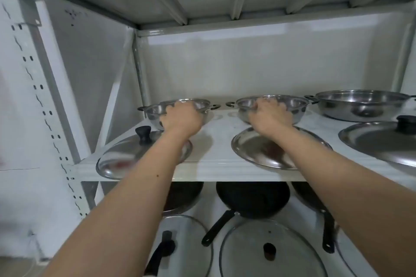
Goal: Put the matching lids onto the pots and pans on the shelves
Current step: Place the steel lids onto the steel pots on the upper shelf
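Three steel pots stand on the upper shelf [211,159]. My left hand [182,117] grips the near rim of the left pot [155,108]. My right hand [271,113] grips the near rim of the middle pot [295,105]. A wider right pot [360,105] stands untouched. In front of them lie three steel lids: the left lid [126,155] with a black knob, the middle lid [254,148] partly under my right forearm, and the right lid [380,141] with a black knob.
The lower shelf holds black pans: one in the middle [252,198] and one at the right [315,204], both with long handles. Two glass lids [243,247] [191,240] lie in front of them. The perforated shelf post [40,101] stands at the left.
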A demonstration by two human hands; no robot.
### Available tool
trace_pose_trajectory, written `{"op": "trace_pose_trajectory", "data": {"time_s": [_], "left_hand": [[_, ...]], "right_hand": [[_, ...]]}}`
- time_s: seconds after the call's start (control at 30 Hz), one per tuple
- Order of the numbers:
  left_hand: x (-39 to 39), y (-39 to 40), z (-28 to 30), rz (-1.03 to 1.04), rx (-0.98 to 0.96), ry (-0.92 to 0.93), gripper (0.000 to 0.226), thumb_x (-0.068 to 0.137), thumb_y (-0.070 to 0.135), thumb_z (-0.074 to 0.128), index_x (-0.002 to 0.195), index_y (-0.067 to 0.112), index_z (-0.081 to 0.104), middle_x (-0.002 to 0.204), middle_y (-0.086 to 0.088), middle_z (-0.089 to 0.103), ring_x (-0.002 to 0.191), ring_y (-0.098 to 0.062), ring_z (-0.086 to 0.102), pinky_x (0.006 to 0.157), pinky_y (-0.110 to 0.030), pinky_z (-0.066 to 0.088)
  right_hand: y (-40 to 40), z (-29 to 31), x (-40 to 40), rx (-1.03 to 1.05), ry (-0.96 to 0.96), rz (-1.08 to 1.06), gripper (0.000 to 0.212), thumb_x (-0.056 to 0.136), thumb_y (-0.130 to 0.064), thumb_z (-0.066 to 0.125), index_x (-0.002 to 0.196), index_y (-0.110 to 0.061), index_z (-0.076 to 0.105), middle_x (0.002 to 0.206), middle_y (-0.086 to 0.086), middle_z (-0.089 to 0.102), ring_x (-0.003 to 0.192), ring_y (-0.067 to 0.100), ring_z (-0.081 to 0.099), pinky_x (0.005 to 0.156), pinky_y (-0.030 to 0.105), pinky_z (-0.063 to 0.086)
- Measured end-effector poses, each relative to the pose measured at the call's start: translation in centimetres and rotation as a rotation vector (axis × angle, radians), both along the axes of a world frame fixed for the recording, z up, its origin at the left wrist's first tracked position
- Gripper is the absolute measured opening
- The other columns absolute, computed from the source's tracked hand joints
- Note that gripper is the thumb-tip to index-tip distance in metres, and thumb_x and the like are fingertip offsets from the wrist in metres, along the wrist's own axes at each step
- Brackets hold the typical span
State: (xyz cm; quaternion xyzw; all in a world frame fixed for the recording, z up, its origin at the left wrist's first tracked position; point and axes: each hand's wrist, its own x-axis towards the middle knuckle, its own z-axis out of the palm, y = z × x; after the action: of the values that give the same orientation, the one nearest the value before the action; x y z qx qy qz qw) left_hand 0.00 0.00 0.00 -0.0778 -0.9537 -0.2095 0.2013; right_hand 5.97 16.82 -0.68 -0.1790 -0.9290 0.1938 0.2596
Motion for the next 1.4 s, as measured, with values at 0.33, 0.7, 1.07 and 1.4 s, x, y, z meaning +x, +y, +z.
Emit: {"op": "trace_pose_trajectory", "data": {"time_s": [0.33, 0.7, 1.07, 1.4], "left_hand": [[-2.7, -8.9, -2.8, 0.186, -0.303, -0.215, 0.046, 0.097, 0.030, 0.035, 0.141, 0.017, 0.039, 0.146, -0.013, 0.036, 0.133, -0.037, 0.038, 0.106, -0.048, 0.036], [-0.6, -6.9, 2.7, -0.023, -0.422, -0.074, 0.030, 0.088, 0.017, 0.049, 0.109, 0.001, 0.064, 0.120, -0.020, 0.064, 0.109, -0.035, 0.061, 0.078, -0.031, 0.045], [-4.9, -5.3, 9.6, -0.072, -0.146, 0.219, 0.032, 0.091, 0.024, 0.057, 0.112, 0.001, 0.064, 0.121, -0.020, 0.064, 0.112, -0.037, 0.058, 0.089, -0.037, 0.048], [-15.1, -2.1, 7.0, -0.060, 0.000, 0.139, 0.031, 0.092, 0.024, 0.059, 0.115, 0.003, 0.064, 0.123, -0.018, 0.063, 0.114, -0.036, 0.058, 0.093, -0.037, 0.047]], "right_hand": [[2.8, -1.8, 0.6, 0.202, -0.375, -0.137, 0.049, 0.095, -0.029, 0.038, 0.143, -0.018, 0.037, 0.148, 0.019, 0.035, 0.133, 0.039, 0.038, 0.107, 0.046, 0.035], [0.4, 2.7, 0.5, 0.231, -0.345, 0.017, 0.041, 0.088, -0.036, 0.050, 0.118, -0.011, 0.061, 0.128, 0.010, 0.062, 0.112, 0.029, 0.060, 0.082, 0.031, 0.045], [0.9, 9.1, -1.7, 0.121, 0.082, -0.138, 0.035, 0.086, -0.024, 0.054, 0.119, -0.015, 0.063, 0.128, 0.010, 0.060, 0.116, 0.032, 0.057, 0.088, 0.032, 0.046], [7.1, 7.6, -11.4, 0.128, 0.088, -0.174, 0.033, 0.090, -0.024, 0.053, 0.117, -0.009, 0.064, 0.128, 0.016, 0.059, 0.116, 0.034, 0.057, 0.088, 0.032, 0.047]]}}
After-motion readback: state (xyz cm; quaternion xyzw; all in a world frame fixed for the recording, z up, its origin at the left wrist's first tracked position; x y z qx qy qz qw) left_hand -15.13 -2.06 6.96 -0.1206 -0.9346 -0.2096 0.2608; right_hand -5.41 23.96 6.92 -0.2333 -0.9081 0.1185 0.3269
